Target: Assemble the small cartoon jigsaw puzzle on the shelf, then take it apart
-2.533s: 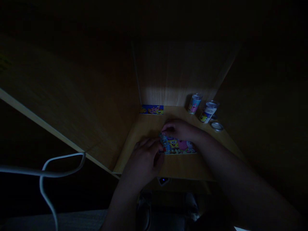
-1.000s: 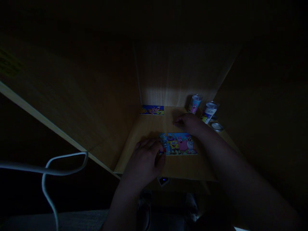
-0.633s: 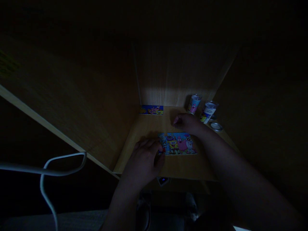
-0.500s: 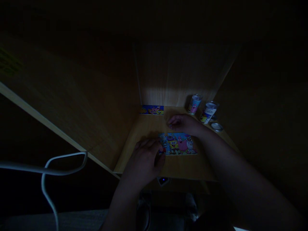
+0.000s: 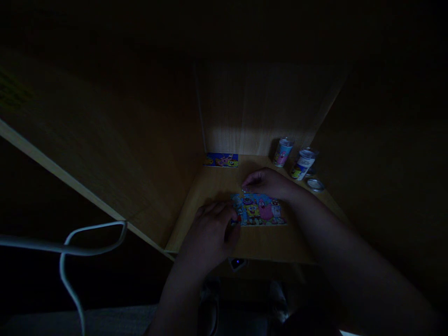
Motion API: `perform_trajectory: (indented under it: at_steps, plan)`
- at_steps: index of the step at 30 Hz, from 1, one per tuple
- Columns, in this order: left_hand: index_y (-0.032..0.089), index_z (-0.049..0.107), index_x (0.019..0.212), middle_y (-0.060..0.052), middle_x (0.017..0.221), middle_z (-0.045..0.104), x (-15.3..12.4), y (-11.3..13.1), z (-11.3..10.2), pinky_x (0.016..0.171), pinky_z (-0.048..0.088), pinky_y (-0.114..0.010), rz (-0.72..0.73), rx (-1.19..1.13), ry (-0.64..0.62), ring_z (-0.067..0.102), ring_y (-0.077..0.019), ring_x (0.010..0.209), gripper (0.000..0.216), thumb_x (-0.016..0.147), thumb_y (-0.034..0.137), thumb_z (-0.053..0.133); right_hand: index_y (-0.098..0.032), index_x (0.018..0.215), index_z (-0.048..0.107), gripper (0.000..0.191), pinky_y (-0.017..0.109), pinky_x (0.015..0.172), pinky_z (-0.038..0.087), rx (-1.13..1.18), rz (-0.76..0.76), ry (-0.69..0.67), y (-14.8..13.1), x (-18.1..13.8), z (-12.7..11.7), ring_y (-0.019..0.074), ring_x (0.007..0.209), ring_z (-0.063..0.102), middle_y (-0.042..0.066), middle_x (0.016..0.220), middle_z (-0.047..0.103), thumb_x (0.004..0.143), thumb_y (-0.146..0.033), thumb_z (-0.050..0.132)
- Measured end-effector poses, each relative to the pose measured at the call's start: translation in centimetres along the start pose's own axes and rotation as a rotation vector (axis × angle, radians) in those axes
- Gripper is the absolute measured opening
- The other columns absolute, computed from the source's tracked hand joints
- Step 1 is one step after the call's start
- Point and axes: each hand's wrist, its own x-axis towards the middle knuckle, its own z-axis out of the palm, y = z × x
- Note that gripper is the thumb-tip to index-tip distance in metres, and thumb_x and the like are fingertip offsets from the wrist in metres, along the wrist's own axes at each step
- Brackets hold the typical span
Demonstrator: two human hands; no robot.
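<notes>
A jigsaw puzzle with SpongeBob cartoon characters (image 5: 258, 210) lies flat on a light wooden surface (image 5: 217, 196). My left hand (image 5: 210, 228) rests curled on the puzzle's left edge, with a small red bit showing at its fingertips. My right hand (image 5: 266, 183) is pinched at the puzzle's top edge, on what looks like a small pale jigsaw piece (image 5: 244, 190). The dim light makes the piece hard to make out.
Against the back wall stand a pink-printed cup (image 5: 283, 152) and a white-labelled cup (image 5: 303, 164), with a metal lid (image 5: 315, 185) beside them. A cartoon picture card (image 5: 221, 160) lies at the back left. Wooden panels flank the surface. A white cable (image 5: 63, 246) hangs at lower left.
My right hand has come from further back on the surface down to the puzzle's top edge. My left hand has stayed in place on the puzzle.
</notes>
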Motion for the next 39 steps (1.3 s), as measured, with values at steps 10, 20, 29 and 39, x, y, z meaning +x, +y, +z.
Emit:
perform_trajectory:
  at_steps: [10, 20, 29, 39]
  plan:
    - [0.025, 0.067, 0.103, -0.005, 0.113, 0.075, 0.0, 0.0, 0.1, 0.102, 0.050, -0.052, 0.007, -0.005, 0.008, 0.068, -0.0295, 0.112, 0.007, 0.098, 0.021, 0.068, -0.021, 0.092, 0.083, 0.020, 0.032, 0.083, 0.061, -0.032, -0.061, -0.058, 0.0, 0.2, 0.9, 0.0196, 0.088, 0.077, 0.002, 0.094, 0.085, 0.083, -0.039, 0.084]
    - [0.025, 0.066, 0.105, -0.005, 0.122, 0.076, 0.1, 0.1, -0.1, 0.109, 0.049, -0.053, -0.001, -0.003, 0.006, 0.067, -0.0302, 0.119, 0.010, 0.097, 0.019, 0.069, -0.021, 0.093, 0.082, 0.020, 0.029, 0.078, 0.059, -0.117, -0.091, -0.060, 0.2, 0.2, 1.3, 0.0193, 0.085, 0.077, 0.002, 0.092, 0.084, 0.084, -0.038, 0.084]
    - [0.026, 0.066, 0.104, -0.005, 0.116, 0.075, 0.0, 0.0, 0.1, 0.105, 0.050, -0.053, 0.003, 0.004, 0.012, 0.068, -0.0305, 0.115, 0.011, 0.097, 0.019, 0.069, -0.022, 0.096, 0.083, 0.015, 0.028, 0.077, 0.057, -0.200, -0.137, -0.034, 0.1, 0.2, 1.6, 0.0185, 0.084, 0.077, 0.002, 0.093, 0.084, 0.089, -0.035, 0.081]
    - [0.026, 0.065, 0.102, -0.004, 0.111, 0.075, 0.0, -0.1, 0.1, 0.102, 0.050, -0.051, 0.005, 0.006, 0.021, 0.068, -0.0295, 0.111, 0.008, 0.097, 0.021, 0.069, -0.024, 0.096, 0.085, 0.011, 0.028, 0.079, 0.055, -0.300, -0.171, -0.041, 0.8, 0.4, 1.6, 0.0187, 0.087, 0.078, 0.000, 0.093, 0.085, 0.089, -0.032, 0.082]
